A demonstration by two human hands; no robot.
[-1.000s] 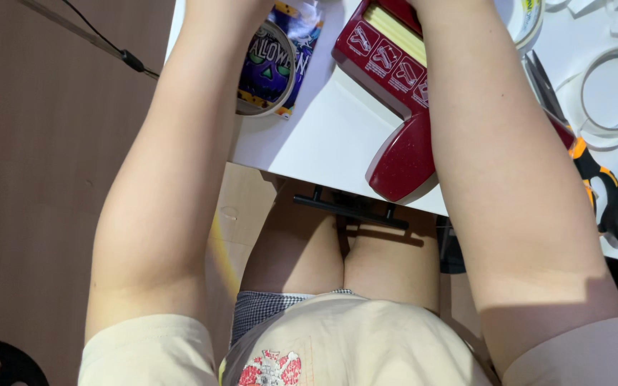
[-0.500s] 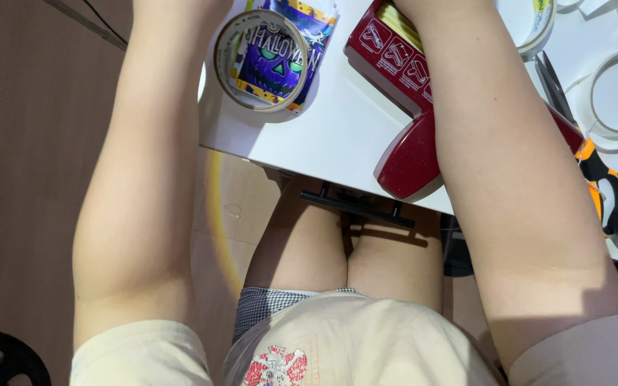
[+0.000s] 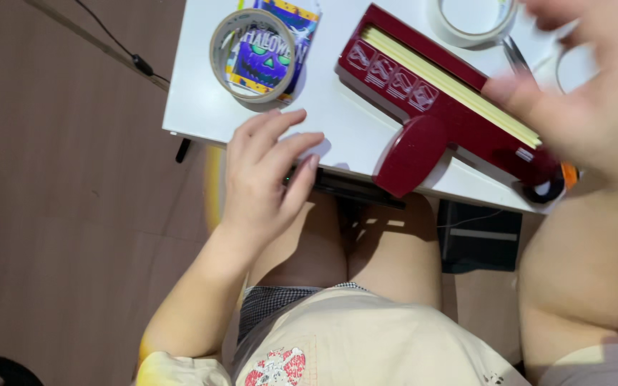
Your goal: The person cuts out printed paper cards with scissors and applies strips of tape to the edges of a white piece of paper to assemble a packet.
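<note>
Left hand (image 3: 262,182) rests at the near edge of the white counter (image 3: 194,107), palm down, fingers (image 3: 291,143) loosely spread and slightly curled, holding nothing; the tips lie on the bare counter top near the corner. Wrist is bent back toward the body, forearm running down to the lap.

Right hand (image 3: 595,100) is raised above the far side of the counter, blurred, fingers apart and seemingly empty, though the blur makes that hard to confirm. It hangs over the end of the dark red tool (image 3: 441,118).

Dark red tool lies diagonally across the counter, a pale yellow strip along its length and a rounded handle part jutting over the near edge, so it sits within easy reach of either hand. Its end by the right hand is partly hidden.

Tape roll (image 3: 255,53) lies flat, just beyond the left fingers, resting on top of a purple printed packet (image 3: 280,28), which keeps the packet pinned. A second tape roll (image 3: 473,18) lies flat at the far edge. Scissors (image 3: 516,57) lie beside it, mostly covered by the right hand. Orange-handled item near the tool's end is too hidden to identify.
</note>
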